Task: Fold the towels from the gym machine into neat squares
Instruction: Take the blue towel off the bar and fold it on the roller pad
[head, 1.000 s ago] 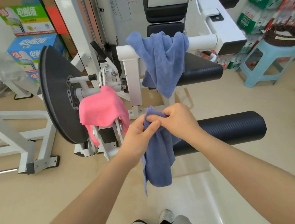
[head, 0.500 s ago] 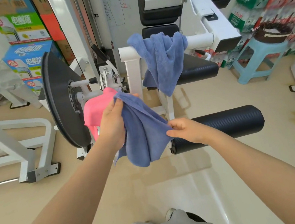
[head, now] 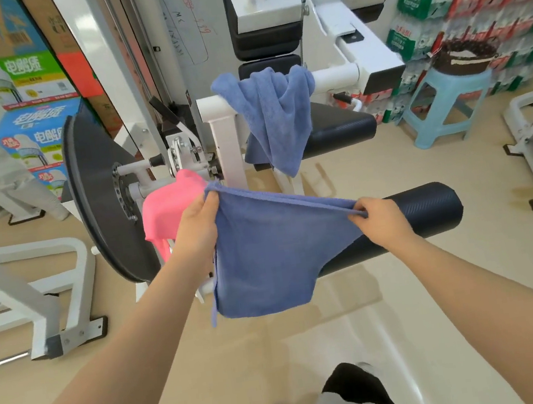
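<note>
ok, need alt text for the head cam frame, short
Two bare hands, left hand and right hand, hold a blue microfibre towel stretched out by its top edge in front of a white gym machine. A second blue towel hangs over the machine's white bar, and a pink towel hangs beside its black disc.

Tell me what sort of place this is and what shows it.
Most likely a small gym, also used for storage. A white steel weight machine with a black round plate and a black padded roller fills the view; stacked printed cartons stand behind it.
</note>
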Motion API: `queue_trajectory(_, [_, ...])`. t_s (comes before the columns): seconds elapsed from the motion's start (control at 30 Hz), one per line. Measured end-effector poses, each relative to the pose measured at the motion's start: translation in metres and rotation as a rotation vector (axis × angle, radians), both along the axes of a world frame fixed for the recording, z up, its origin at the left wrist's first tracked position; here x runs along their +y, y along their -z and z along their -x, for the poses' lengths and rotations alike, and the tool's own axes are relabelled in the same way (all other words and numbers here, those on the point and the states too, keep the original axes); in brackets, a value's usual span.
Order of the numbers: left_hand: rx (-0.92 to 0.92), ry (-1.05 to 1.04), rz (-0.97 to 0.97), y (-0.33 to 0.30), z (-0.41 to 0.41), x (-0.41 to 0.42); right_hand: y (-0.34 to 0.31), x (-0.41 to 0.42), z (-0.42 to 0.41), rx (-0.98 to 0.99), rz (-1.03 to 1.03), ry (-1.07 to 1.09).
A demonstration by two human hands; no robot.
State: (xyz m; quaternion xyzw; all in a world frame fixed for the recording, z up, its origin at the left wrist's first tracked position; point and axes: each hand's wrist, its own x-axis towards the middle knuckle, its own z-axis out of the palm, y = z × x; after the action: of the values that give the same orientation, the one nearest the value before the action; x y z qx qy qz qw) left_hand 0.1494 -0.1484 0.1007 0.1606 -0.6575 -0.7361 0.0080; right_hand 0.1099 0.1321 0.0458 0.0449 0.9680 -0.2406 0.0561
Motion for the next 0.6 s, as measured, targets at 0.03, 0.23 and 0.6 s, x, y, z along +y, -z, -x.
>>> queue_trajectory(0.03, [0.006, 0.014, 0.006, 0.001, 0.002, 0.006, -0.003, 0.008, 0.005, 0.022, -0.020, 0.030])
queue_trajectory(0.23, [-0.015, 0.098, 0.083, 0.009, 0.030, 0.046, -0.012, 0.059, 0.042, 0.259, 0.068, 0.135])
queue_trajectory(0.6, [-0.032, -0.096, -0.015, 0.022, 0.097, 0.153, -0.028, 0.169, 0.121, 0.019, 0.188, 0.022])
